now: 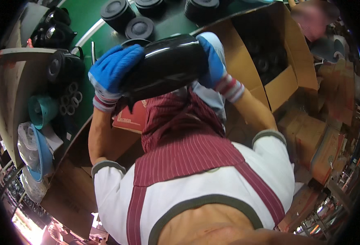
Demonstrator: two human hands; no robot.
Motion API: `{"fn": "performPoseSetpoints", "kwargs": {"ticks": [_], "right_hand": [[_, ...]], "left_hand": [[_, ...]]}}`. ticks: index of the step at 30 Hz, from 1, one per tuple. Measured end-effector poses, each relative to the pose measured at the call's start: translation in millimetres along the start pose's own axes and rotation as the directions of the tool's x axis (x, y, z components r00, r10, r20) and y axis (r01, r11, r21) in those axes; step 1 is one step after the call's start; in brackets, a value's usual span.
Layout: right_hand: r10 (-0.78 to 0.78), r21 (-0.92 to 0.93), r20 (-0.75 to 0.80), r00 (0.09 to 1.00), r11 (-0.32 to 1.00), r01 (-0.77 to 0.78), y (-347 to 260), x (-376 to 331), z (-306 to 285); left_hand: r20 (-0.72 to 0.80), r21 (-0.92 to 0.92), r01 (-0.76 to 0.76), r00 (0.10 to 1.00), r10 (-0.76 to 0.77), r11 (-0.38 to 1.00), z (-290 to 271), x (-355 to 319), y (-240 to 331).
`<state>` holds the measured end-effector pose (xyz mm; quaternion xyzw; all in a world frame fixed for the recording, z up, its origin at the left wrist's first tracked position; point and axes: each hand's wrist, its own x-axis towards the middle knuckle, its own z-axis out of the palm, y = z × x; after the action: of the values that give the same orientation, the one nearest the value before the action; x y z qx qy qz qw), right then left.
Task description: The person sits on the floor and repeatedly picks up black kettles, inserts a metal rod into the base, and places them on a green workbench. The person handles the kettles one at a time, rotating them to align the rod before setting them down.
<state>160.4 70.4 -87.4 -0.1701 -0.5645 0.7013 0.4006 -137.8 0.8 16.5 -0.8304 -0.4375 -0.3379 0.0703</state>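
Hands, L (112,73) & R (212,61), both clamped on black shell (165,67) ends, mid-inspection prob.; next needs firm grip, turn w/ care.

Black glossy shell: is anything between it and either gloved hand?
Nothing visible. The left hand and right hand, both in blue gloves, grip the black shell directly at its two ends, above the green table.

Black round parts (140,27) crowd green table (91,24) ahead, open cardboard box (245,61) blocks right, rings (70,99) left
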Motion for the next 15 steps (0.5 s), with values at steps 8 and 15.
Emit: {"fn": "performPoseSetpoints", "kwargs": {"ticks": [8,15], "right_hand": [[-0.481,-0.525,0.507,0.715,0.485,0.699,-85,52,5],[-0.284,-0.292,-0.039,0.958,0.920,0.261,-51,20,15]], "left_hand": [[0.416,-0.894,0.415,0.621,-0.665,-0.172,105,-130,-12],[0.230,-0.802,0.520,0.723,-0.651,0.294,72,-109,-12]]}}
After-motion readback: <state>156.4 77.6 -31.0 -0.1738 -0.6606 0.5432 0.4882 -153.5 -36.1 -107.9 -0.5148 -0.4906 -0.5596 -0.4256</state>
